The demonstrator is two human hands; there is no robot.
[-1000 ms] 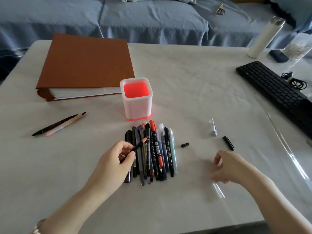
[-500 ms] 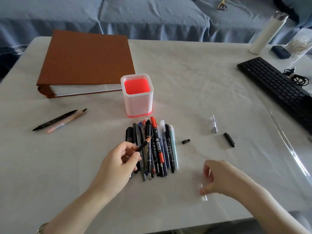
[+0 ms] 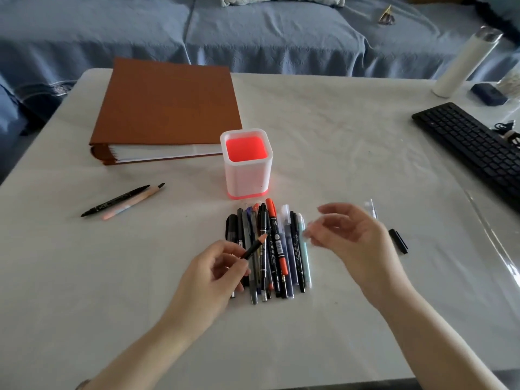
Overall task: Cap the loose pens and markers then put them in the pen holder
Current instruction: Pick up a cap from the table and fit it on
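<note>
The white pen holder with a glowing red inside stands mid-table. Just in front of it lies a row of several pens and markers. My left hand pinches a thin black pen with a bare orange tip over the row's left side. My right hand, blurred, hovers right of the row with fingers curled; a pale clear cap seems pinched at its fingertips. A clear cap and a black cap lie further right. Two loose pens lie at the left.
A brown binder lies behind the holder on the left. A black keyboard and cables fill the right edge. A white bottle and a dark small case stand at the far right. A blue sofa runs behind the table.
My right hand has lifted from the table's front edge, where a clear cap lay, and moved up toward the pen row. My left hand keeps the orange-tipped pen in about the same place.
</note>
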